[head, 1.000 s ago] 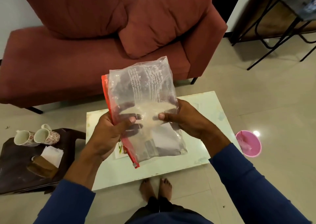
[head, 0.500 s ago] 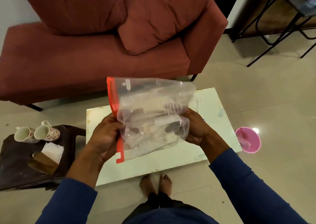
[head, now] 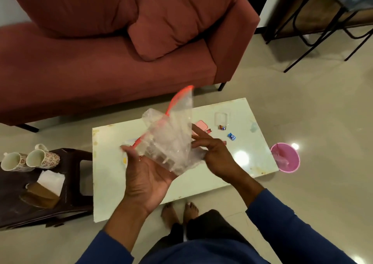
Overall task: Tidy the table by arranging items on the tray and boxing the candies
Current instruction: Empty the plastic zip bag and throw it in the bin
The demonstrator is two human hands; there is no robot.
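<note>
A clear plastic zip bag (head: 171, 136) with an orange-red seal strip hangs crumpled and half folded above the white low table (head: 201, 183). My left hand (head: 147, 175) is palm up under the bag, thumb pinching the seal edge. My right hand (head: 212, 152) grips the bag's right lower side. On the table beyond lie a blue wrapped candy (head: 231, 136), a red-and-blue candy (head: 222, 127), a small clear box (head: 220, 117) and a pink lid-like piece (head: 201, 125), partly hidden by the bag.
A dark tray-like stool (head: 66, 201) at the left bears two floral mugs (head: 43, 158), a white napkin (head: 51, 180) and a brown item (head: 41, 195). A pink bucket (head: 285, 159) stands on the floor at the right. A red sofa (head: 101, 72) is behind. My bare feet (head: 179, 213) are below the table edge.
The bag has gone from spread out flat to folded and crumpled, with its seal strip swung up to the right. My left hand has turned palm up. Candies on the table have come into sight.
</note>
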